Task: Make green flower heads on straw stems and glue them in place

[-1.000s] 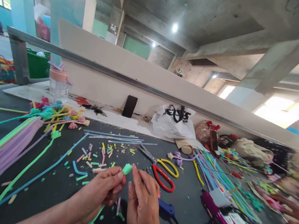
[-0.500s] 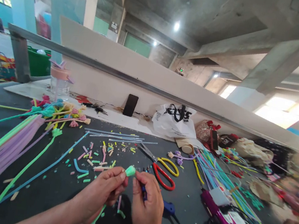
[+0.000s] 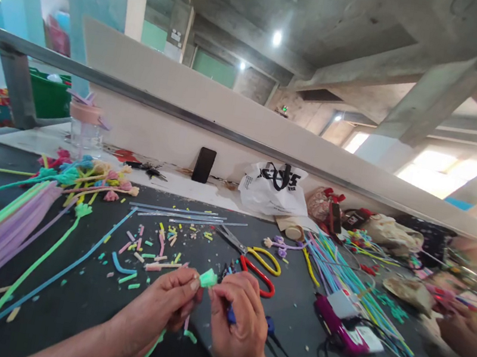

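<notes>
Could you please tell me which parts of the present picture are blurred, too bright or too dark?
Head view: another person's hand at the right is smeared; head view: the window and ceiling light are washed out, the top right corner is nearly black; head view: the left hand, green piece and scissors look fairly clear.

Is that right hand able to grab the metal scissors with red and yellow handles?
Probably yes: the scissors lie just beyond the right hand, nothing visibly between, though it's busy at the fuzzy green tuft.
</notes>
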Demonstrator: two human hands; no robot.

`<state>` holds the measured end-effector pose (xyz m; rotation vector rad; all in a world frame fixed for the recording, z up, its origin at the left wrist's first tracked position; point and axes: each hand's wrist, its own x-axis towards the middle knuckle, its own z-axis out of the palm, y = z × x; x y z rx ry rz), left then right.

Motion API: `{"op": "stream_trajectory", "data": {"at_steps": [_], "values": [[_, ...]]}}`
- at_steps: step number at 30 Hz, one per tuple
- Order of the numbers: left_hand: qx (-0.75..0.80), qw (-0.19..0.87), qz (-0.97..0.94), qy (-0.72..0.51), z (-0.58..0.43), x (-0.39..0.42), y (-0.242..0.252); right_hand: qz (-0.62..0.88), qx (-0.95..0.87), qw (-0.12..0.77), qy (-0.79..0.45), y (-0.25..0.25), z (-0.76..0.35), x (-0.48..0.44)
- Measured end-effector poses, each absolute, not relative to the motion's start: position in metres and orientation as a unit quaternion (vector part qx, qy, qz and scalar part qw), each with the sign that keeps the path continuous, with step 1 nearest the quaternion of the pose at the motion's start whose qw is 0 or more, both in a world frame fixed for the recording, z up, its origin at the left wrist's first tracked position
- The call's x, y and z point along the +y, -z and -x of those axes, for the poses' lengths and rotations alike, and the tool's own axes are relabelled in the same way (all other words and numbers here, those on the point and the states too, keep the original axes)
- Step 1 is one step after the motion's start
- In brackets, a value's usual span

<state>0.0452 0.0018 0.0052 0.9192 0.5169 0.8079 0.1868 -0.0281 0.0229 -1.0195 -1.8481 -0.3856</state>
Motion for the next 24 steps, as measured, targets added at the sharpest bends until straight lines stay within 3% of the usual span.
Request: {"op": "stream_trajectory", "data": {"at_steps": [5,24], "values": [[0.221,0.782,-0.452,-0.369,-0.043,0.004,-0.003,0.442,-0.748,0.489,0.079,-0.025,-0.192,-0.025],[0.237,0.790,-0.401,-0.399,-0.046,0.000,-0.007,0.463,-0.705,0.533,0.069,-0.016,-0.182,-0.025]]}}
